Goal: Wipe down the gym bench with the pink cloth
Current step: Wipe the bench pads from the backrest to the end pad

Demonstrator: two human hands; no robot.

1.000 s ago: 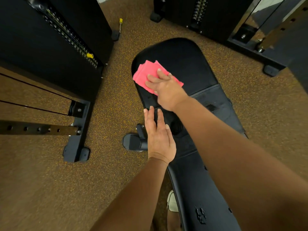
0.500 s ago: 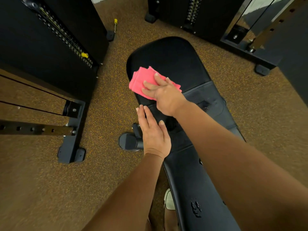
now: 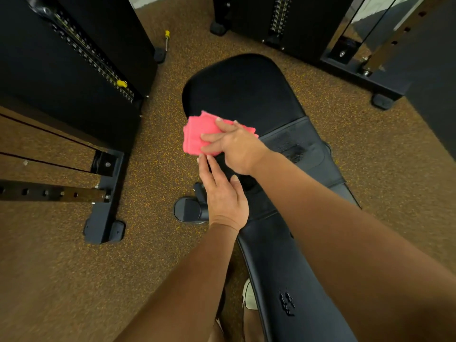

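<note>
A black padded gym bench (image 3: pixel 244 90) runs from the middle of the view toward the bottom right. The folded pink cloth (image 3: pixel 197 134) lies at the left edge of its upper pad, partly overhanging. My right hand (image 3: pixel 234 146) presses flat on the cloth with straight fingers. My left hand (image 3: pixel 222 193) rests flat on the bench's left edge just below, fingers straight, fingertips close to the cloth. Water droplets (image 3: pixel 286 302) sit on the lower pad.
Black weight-stack machines stand at the left (image 3: pixel 74 70) and at the back right (image 3: pixel 283 21). A machine foot (image 3: pixel 103 218) and steel rail lie on the speckled brown floor at left. The bench's round foot (image 3: pixel 187 209) juts out left. A shoe (image 3: pixel 249 294) shows below.
My right hand has slid the pink cloth down and leftward along the upper pad to its left edge. My left hand has stayed on the bench edge.
</note>
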